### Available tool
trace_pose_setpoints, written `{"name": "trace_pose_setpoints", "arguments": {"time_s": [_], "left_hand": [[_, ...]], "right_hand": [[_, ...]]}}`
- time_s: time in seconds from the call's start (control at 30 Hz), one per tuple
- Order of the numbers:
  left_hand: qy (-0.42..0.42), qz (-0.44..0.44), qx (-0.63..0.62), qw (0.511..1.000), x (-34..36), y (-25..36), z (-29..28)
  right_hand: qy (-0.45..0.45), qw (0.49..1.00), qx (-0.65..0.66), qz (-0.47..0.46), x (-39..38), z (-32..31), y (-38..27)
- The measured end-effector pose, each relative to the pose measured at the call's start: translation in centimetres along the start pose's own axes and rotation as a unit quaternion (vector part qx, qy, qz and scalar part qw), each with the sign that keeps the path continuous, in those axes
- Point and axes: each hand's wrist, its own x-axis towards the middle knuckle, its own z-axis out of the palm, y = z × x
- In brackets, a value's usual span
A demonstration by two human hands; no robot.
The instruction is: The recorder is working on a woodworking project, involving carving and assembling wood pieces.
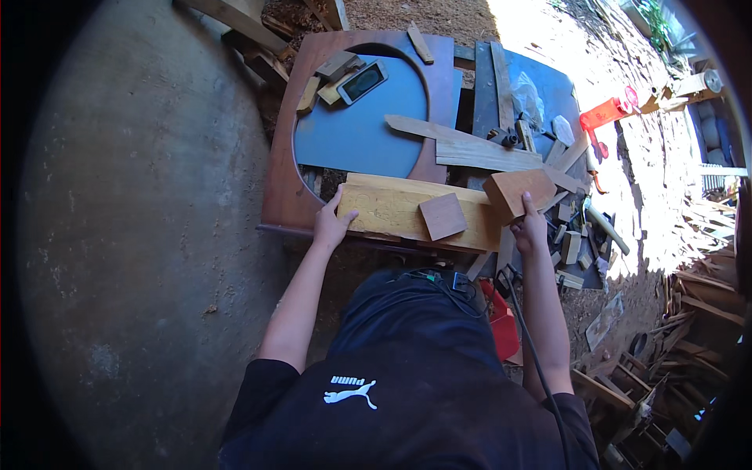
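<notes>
A thick yellowish timber beam (pixel 384 205) lies crosswise in front of me, along the near edge of the workbench. My left hand (pixel 334 225) grips its left end, with the thumb on the near side and fingers at the end face. In my right hand (pixel 530 229) is a reddish-brown wooden block (pixel 511 193), tilted over the beam's right end. Whether that block touches the beam I cannot tell. Between my hands a thin square piece of wood (pixel 443 216) rests on the beam.
A brown panel (pixel 282 180) with a large round opening forms the bench's left part. A phone (pixel 363 82) and wood offcuts lie there. Long boards (pixel 486 155), several small blocks and a hammer (pixel 605 225) cover the right. A red bottle (pixel 607 112) stands beyond; a cable (pixel 536 360) hangs near my right arm.
</notes>
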Motion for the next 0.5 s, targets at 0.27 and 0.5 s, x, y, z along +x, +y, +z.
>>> {"name": "trace_pose_setpoints", "arguments": {"time_s": [0.27, 0.5], "left_hand": [[0.001, -0.078, -0.211, 0.974, 0.3, 1.0, 0.3], [-0.078, -0.153, -0.269, 0.948, -0.1, 2.7, -0.6]], "right_hand": [[-0.279, 0.935, -0.215, -0.040, -8.6, 12.4, -2.3], [-0.368, 0.845, -0.380, -0.079, -7.6, 20.7, 5.4]]}}
